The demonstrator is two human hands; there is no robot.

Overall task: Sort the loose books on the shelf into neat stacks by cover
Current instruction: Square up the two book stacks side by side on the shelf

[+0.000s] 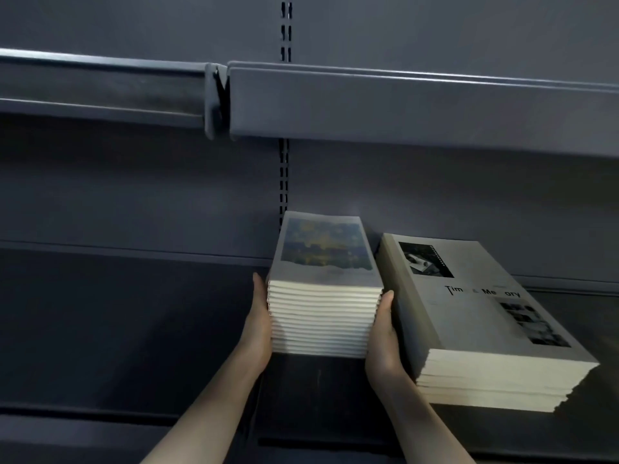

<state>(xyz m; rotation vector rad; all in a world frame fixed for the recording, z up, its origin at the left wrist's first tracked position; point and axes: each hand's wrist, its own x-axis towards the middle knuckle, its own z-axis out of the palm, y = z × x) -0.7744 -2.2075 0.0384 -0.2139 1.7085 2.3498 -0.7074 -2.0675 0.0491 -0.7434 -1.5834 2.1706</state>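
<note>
A tall stack of books with a blue and yellow painted cover stands on the dark shelf near its middle. My left hand presses flat against the stack's left side. My right hand presses against its right side, so the stack is clamped between both palms. Just to the right lies a second stack of larger grey books, its top cover showing black photos and dark lettering. That stack's lower books stick out unevenly at the front right corner. My right hand sits in the narrow gap between the two stacks.
An upper shelf with a deep front lip overhangs the stacks. A slotted upright runs down the back panel behind the painted-cover stack. The left part of the dark shelf stretches away from my left hand.
</note>
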